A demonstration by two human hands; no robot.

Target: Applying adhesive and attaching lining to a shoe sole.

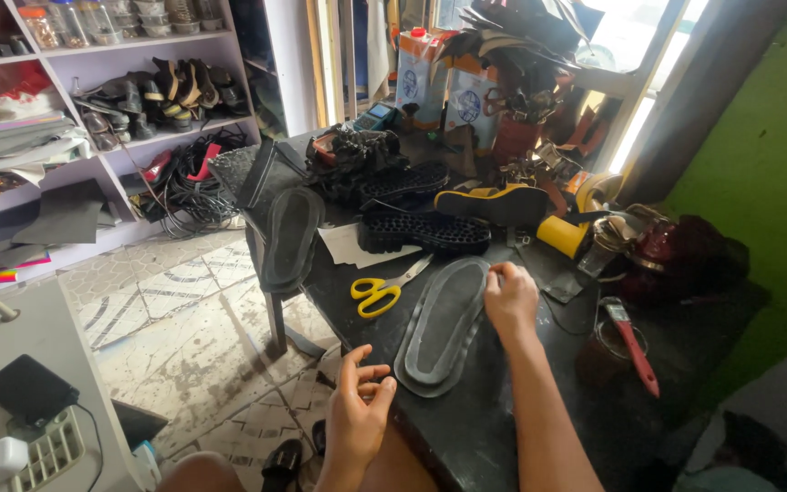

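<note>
Grey sole (442, 326) under right hand (509, 299), its grip pinched at the edge; left hand (357, 410) loose, empty.

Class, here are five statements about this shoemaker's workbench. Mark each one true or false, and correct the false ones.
1. The right hand touches the flat grey sole. True.
2. The left hand holds the scissors. False: it is empty, and the yellow-handled scissors lie on the table.
3. A red-handled brush lies to the right of the sole. True.
4. The grey sole hangs from the shelf. False: it lies flat on the table.
5. The scissors have blue handles. False: yellow.
</note>
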